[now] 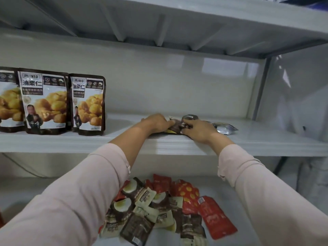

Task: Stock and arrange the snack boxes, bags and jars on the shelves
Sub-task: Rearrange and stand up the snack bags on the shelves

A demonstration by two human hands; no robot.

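**Both hands on a clutch of packets, middle shelf**

Head view: I am holding both arms out over the middle shelf (177, 148). My left hand (157, 122) and right hand (199, 129) are sitting close together. Their fingers are curling round opposite ends of a clutch of small brown packets (174, 127), which is lying flat near the shelf's front edge, right of centre. A silver packet (224, 129) is lying on the same shelf just beside my right hand. I cannot tell whether it is touching the clutch.

As I am reading it, I am setting this handful down and squaring it up in the open stretch of shelf. The next move is calling for a careful release with both hands, so that nothing slides off the front lip. After that comes a dip to the lower shelf (248, 190) for more stock.

I am counting as I go:
- **Chestnut bags (45, 102):** three are standing upright in a row at the left of the middle shelf, and the frame edge is cutting off the leftmost.
- **Silver packet:** there is one.
- **Clutch in my hands:** I am seeing more than one packet, but my fingers are hiding the exact number.
- **Loose pile of sachets (156, 206) on the lower shelf:** brown-and-cream and red ones are overlapping, well over ten in all, too tangled for a firm count.
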